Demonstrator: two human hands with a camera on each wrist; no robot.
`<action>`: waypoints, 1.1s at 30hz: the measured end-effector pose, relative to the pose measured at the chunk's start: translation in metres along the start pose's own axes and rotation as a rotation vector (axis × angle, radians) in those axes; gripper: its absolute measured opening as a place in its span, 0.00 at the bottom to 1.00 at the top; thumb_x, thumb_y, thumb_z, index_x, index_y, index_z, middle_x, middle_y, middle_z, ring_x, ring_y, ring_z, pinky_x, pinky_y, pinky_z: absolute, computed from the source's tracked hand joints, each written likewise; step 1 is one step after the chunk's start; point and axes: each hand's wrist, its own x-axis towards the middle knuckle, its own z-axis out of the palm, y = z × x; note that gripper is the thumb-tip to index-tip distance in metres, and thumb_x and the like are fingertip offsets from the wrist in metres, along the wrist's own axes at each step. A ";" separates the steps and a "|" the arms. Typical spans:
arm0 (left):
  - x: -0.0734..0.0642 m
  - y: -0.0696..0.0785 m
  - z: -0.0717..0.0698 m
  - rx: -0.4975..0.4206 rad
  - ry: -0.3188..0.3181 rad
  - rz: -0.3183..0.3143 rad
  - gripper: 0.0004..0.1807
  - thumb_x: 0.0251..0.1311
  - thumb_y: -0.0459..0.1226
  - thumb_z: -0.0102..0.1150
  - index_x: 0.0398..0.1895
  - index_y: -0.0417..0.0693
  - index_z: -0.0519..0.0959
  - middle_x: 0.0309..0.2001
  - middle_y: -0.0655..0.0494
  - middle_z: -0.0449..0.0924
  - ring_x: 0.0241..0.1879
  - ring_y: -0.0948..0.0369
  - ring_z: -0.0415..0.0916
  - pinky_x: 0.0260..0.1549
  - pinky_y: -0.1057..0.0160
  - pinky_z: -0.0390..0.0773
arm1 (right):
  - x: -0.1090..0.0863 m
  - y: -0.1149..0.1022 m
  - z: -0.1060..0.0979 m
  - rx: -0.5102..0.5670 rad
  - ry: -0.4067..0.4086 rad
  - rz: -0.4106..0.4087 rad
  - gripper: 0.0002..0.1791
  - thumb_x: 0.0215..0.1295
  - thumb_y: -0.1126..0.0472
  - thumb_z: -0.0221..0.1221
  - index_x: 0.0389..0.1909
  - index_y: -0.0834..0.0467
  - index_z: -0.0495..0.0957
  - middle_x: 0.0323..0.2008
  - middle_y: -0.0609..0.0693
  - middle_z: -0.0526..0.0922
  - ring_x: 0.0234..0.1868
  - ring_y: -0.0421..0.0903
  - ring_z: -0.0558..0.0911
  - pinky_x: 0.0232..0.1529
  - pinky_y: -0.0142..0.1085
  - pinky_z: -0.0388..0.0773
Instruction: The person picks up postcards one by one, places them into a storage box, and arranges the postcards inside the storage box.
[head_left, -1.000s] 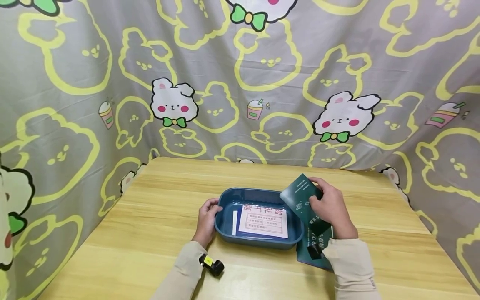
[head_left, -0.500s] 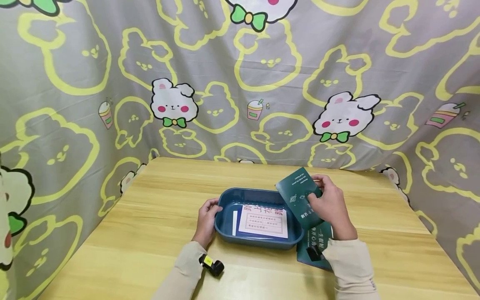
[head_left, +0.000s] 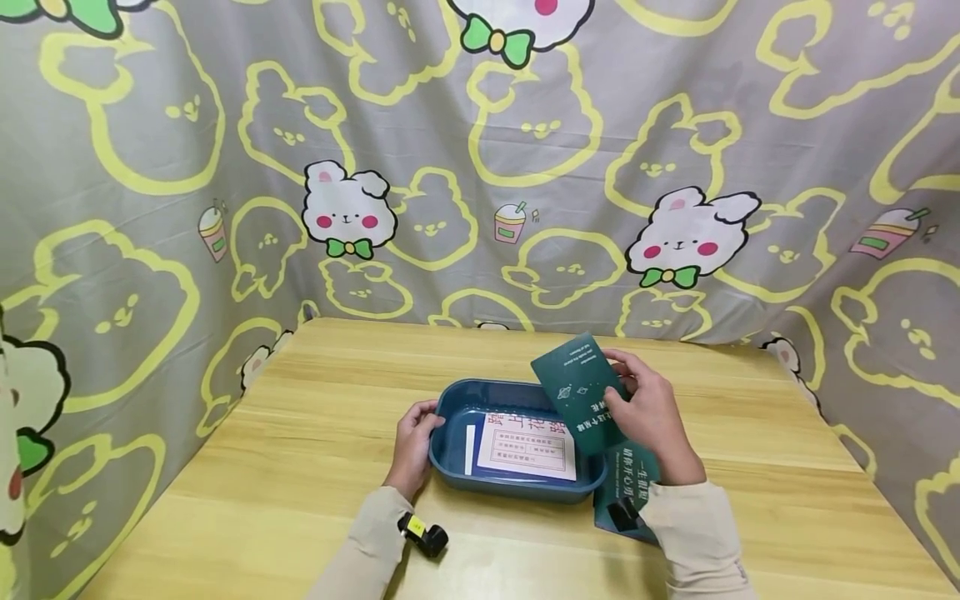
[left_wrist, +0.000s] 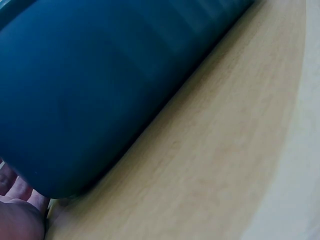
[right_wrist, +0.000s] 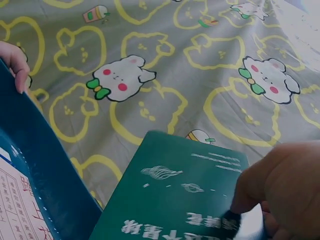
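Observation:
My left hand [head_left: 414, 437] grips the left end of a dark blue plastic tray [head_left: 517, 492], thumb at the rim. In the left wrist view the tray's outer wall [left_wrist: 100, 90] fills much of the picture, with fingers at its lower corner. My right hand [head_left: 651, 412] pinches a thin green booklet [head_left: 577, 383] with white lettering and planet drawings, tilted above the tray's right end. In the right wrist view its printed cover [right_wrist: 170, 190] faces the camera. A white printed booklet [head_left: 525, 450] with red characters lies inside the tray, over a blue-edged one.
Another green booklet [head_left: 622, 508] lies on the wooden table [head_left: 247, 500] right of the tray, partly under the right wrist. A patterned grey curtain [head_left: 450, 167] stands behind the table and along both sides. Black cameras [head_left: 426, 533] are strapped to the wrists.
My right hand has moved left and slightly up with the green booklet, which now overlaps the tray's right end more. The left hand stays at the tray's left end.

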 end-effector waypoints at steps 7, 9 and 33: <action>0.001 0.000 -0.001 0.015 0.008 0.012 0.18 0.56 0.26 0.50 0.50 0.27 0.73 0.48 0.42 0.73 0.45 0.57 0.70 0.43 0.66 0.75 | 0.001 0.003 0.009 0.048 -0.046 -0.034 0.27 0.63 0.74 0.55 0.64 0.60 0.70 0.45 0.64 0.80 0.37 0.55 0.82 0.38 0.52 0.81; 0.002 -0.001 -0.001 0.009 0.008 0.009 0.17 0.56 0.26 0.51 0.50 0.28 0.74 0.48 0.43 0.73 0.44 0.57 0.70 0.43 0.66 0.75 | 0.001 0.003 0.011 0.060 -0.053 -0.035 0.27 0.63 0.75 0.52 0.64 0.61 0.70 0.45 0.64 0.80 0.38 0.56 0.82 0.39 0.52 0.81; 0.003 -0.004 -0.001 0.003 0.010 0.006 0.17 0.55 0.26 0.51 0.50 0.28 0.74 0.47 0.44 0.74 0.44 0.57 0.71 0.43 0.67 0.75 | -0.001 0.001 0.039 0.060 -0.134 -0.069 0.26 0.58 0.79 0.50 0.58 0.62 0.77 0.44 0.59 0.81 0.39 0.52 0.81 0.42 0.50 0.80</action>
